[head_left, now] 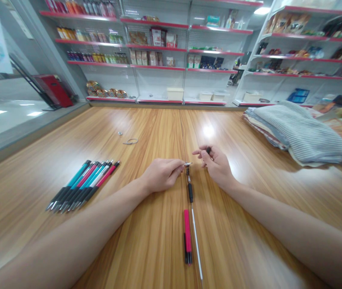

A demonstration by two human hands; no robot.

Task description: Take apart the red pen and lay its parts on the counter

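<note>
My left hand [165,173] pinches a small silver pen part [188,163] between thumb and fingertips; its exact kind is too small to tell. Opposite it, my right hand [217,162] grips a small black piece [208,150], with the index finger stretched out. Below the hands lie separate pen parts in a line: small dark and silvery bits [188,173], a black grip [190,192], a pink pen barrel [187,224] with a black clip, and a long white ink refill [197,245]. Several whole pens [83,186], teal, pink and white with black grips, lie side by side at the left.
A thin ring-shaped strip [131,141] and a small metal bit [120,133] lie farther back on the wooden table [155,124]. Folded cloths [297,132] are stacked at the right. Behind the table stand stocked shelves [158,68] with red edges.
</note>
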